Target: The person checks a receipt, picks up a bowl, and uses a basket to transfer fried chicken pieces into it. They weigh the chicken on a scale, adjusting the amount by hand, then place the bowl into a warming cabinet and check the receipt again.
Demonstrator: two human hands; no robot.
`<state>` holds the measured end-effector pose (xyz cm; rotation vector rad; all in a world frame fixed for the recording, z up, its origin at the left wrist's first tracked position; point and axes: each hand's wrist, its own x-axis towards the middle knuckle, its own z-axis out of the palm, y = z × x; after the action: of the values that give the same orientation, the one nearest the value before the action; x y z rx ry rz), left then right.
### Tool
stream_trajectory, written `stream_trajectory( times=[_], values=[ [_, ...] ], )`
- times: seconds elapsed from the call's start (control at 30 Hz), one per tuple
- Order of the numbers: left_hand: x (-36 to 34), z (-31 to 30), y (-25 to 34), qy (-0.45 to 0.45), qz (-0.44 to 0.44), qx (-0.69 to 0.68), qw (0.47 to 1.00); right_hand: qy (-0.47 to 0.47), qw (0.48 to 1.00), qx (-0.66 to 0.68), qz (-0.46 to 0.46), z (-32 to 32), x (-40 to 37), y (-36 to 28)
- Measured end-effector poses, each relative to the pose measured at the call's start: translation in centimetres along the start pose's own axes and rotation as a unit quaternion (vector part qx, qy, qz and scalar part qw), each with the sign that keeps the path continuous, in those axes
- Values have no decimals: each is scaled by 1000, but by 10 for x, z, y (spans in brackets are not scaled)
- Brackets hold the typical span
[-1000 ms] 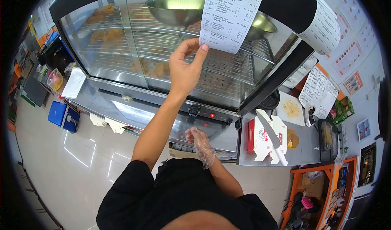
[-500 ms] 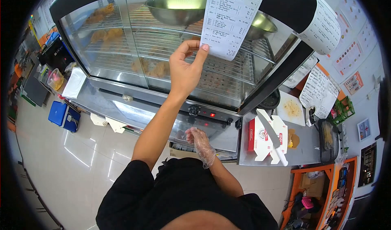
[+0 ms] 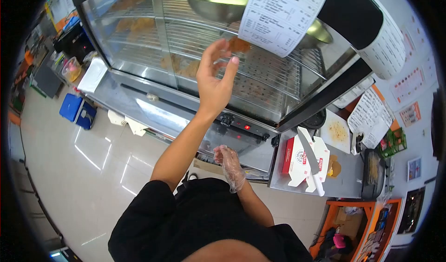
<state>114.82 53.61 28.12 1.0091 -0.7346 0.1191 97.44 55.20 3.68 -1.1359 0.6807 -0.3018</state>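
Item: a blue cooler point(image 3: 77, 111), standing on the floor point(image 3: 65, 157) at far left, the tiles extending nearer along the left side.
Item: a cabinet point(image 3: 325, 95), spanning left to centre at the far side, its shelves bearing fried pieces point(image 3: 134, 25) and a bowl point(image 3: 216, 6).
Item: the left grip point(image 3: 215, 89), bare, rising before the glass; thumb and fingers spreading with a gap between, pinching nothing.
Item: the right grip point(image 3: 230, 167), gloved, hanging near the body, short of the cabinet's near edge; fingers curling loosely, nothing showing within, though the palm cannot be seen.
Item: a slip point(image 3: 281, 22), hanging over the cabinet front, its lower edge just right of the left fingertips, apart from them; so its lower end is hanging unheld, the gap being narrow and the glass lying behind.
Item: a box point(image 3: 296, 167), sitting on the right surface point(image 3: 346, 187), a knife point(image 3: 308, 151) lying across it, handle pointing near, towards the surface's edge.
Item: a second slip point(image 3: 385, 48), curling at far right.
Item: a board point(image 3: 337, 132), lying beyond the box.
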Motion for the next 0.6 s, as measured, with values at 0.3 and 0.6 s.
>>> stream_trajectory(
  times=[0.3, 0.6],
  values=[
    [-228, -205, -95, 12, -308, 247, 919, -70, 985, -155, -30, -24, -31, 76],
    [-267, -210, -41, 19, -359, 363, 859, 35, 998, -49, 4, -44, -18, 110]
  ],
)
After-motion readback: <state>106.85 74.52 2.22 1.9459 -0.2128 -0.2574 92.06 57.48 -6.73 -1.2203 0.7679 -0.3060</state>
